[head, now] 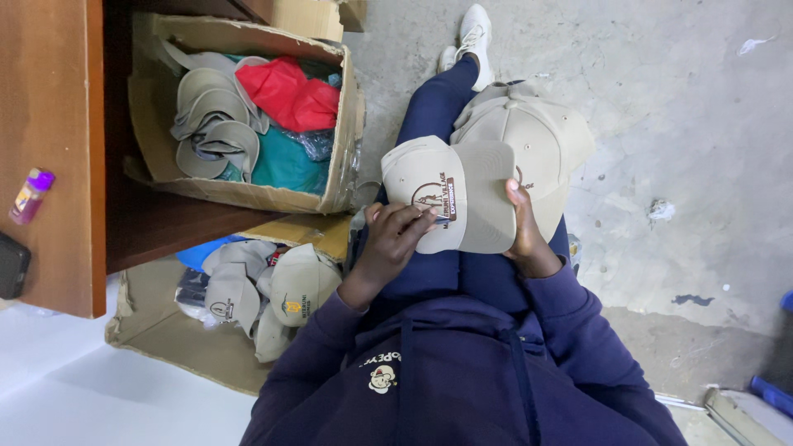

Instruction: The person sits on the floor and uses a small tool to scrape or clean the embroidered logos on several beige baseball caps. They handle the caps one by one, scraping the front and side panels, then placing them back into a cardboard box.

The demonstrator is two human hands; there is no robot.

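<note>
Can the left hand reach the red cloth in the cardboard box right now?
Probably yes. The left hand is busy holding the beige cap, but the box is open on top and close beside the knee, and nothing covers the red cloth.

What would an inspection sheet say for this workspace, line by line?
Surface: grey concrete floor, stained.
Job's things: beige cap held over the lap; second beige cap under it.
Clutter: cardboard box of visors and red and teal cloth; flat carton with more caps.
Fingers: left hand at the cap's emblem; right hand grips the brim.
Cables: nothing seen.
Surroundings: wooden desk with small purple bottle.
</note>
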